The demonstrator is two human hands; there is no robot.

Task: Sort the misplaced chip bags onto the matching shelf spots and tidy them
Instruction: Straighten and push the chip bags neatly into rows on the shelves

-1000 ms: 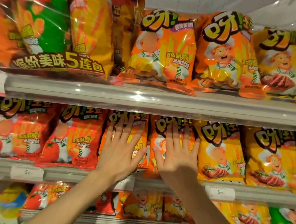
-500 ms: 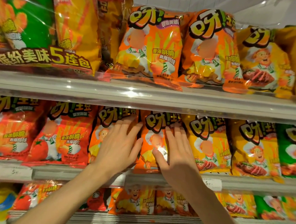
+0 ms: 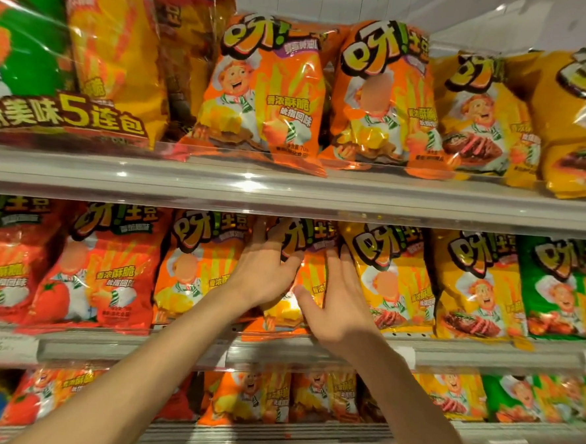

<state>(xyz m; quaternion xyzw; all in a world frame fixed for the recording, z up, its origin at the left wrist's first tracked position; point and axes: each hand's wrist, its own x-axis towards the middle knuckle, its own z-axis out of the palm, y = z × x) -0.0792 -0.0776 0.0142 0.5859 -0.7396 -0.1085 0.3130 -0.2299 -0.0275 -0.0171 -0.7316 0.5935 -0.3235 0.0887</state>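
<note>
Both hands reach up to the middle shelf [image 3: 482, 360], a grey metal ledge with a clear plastic front lip, and meet at one glossy orange chip bag with a cartoon chef and black-and-yellow lettering [image 3: 310, 277]. That bag stands upright near the middle of the shelf's front edge, its lower seam just behind the lip.

The left hand [image 3: 264, 271] lies over the bag's left side with its fingers reaching up along the top-left corner toward the underside of the shelf above; the thumb presses across the bag's front. The fingers look stretched rather than clenched, though whether their tips hook behind the bag cannot be told. The right hand [image 3: 339, 303] lies flat against the bag's right edge — fingers straight and together, pointing up between this bag and the yellow steak-flavour bag [image 3: 391, 279] beside it, thumb spread out over the bag's lower front.

To the left of the held bag stands another orange bag of the same print [image 3: 196, 267], touching it, and further left two red tomato-flavour bags [image 3: 100, 265]. Toward the shelf's right end stand a second yellow bag [image 3: 476, 284] and a green one [image 3: 562, 289].

On the upper shelf [image 3: 287, 187] two larger orange bags [image 3: 265, 93] stand side by side, with yellow bags to their right and a clear-wrapped multipack [image 3: 71, 64] at the left end. The lower shelf holds smaller bags in the same colours — blurred at the edges.
</note>
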